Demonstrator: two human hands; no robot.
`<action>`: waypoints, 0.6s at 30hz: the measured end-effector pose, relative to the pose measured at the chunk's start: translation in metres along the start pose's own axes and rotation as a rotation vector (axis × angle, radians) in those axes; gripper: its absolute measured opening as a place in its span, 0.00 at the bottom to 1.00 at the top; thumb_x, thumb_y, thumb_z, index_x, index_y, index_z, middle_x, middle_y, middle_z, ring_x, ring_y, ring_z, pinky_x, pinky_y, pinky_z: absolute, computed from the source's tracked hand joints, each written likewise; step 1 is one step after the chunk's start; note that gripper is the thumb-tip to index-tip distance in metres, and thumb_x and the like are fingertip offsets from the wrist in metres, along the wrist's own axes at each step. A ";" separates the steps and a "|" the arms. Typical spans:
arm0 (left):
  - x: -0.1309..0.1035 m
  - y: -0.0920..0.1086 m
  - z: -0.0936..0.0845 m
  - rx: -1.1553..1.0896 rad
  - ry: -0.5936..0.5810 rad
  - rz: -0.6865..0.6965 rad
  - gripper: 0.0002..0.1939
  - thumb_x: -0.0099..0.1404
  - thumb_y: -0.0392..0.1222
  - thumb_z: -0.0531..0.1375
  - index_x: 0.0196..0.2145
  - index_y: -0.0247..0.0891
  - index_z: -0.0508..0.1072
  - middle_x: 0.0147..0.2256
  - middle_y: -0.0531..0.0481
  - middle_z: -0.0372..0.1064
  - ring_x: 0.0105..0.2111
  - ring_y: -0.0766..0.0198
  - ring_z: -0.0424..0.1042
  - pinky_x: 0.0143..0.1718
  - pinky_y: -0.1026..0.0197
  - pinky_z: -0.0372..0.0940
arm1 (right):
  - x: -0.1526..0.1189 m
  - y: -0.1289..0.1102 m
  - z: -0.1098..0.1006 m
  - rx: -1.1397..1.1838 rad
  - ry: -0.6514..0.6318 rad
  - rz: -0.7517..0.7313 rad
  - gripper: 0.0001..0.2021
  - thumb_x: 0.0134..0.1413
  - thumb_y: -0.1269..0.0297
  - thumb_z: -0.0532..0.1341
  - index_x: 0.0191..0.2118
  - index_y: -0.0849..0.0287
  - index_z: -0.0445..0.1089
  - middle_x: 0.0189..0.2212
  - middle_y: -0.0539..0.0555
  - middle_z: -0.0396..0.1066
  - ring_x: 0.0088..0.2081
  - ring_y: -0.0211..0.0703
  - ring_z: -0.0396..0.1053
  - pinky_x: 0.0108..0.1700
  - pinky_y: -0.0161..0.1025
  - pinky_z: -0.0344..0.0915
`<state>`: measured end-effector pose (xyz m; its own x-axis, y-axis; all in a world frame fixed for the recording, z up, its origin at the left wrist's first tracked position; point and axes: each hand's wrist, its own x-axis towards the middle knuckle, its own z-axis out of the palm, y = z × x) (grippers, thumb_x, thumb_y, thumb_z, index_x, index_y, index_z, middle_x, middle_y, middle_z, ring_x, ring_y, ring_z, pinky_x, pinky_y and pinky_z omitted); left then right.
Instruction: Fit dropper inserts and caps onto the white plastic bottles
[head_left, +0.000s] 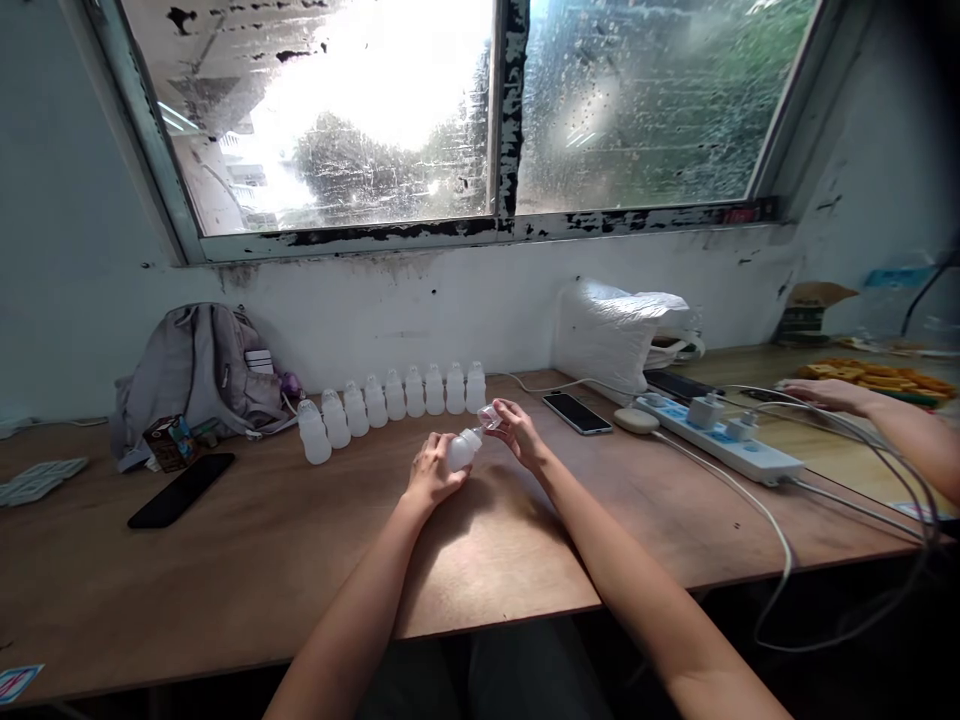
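My left hand (431, 470) is closed around a small translucent white baby bottle (460, 452), which tilts with its top toward the right. My right hand (519, 434) pinches a clear cap (490, 416) right at the top of that bottle; whether the two touch I cannot tell. Behind my hands stands a curved row of several similar capped baby bottles (394, 396), upright on the brown wooden table (300, 560).
Left are a grey backpack (202, 365), a small box (171, 443) and a black phone (182, 490). On the right lie another phone (577, 412), a round beige puck (636, 420), a power strip (720, 440) with looping cables and a white bag (604, 335). Another person's hand (821, 394) reaches in there.
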<state>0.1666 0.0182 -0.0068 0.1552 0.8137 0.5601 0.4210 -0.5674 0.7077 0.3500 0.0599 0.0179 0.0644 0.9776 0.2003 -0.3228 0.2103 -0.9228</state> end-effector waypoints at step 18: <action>-0.001 0.018 -0.005 0.475 -0.189 -0.030 0.25 0.52 0.48 0.57 0.48 0.43 0.58 0.42 0.48 0.64 0.39 0.57 0.66 0.37 0.59 0.61 | -0.012 0.013 0.018 -0.163 -0.118 0.069 0.11 0.41 0.56 0.58 0.30 0.58 0.66 0.26 0.50 0.64 0.27 0.36 0.63 0.24 0.32 0.62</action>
<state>0.1698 0.0071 0.0073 0.2777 0.8621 0.4239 0.7805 -0.4597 0.4237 0.3278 0.0514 0.0091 -0.0667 0.9843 0.1633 -0.1645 0.1506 -0.9748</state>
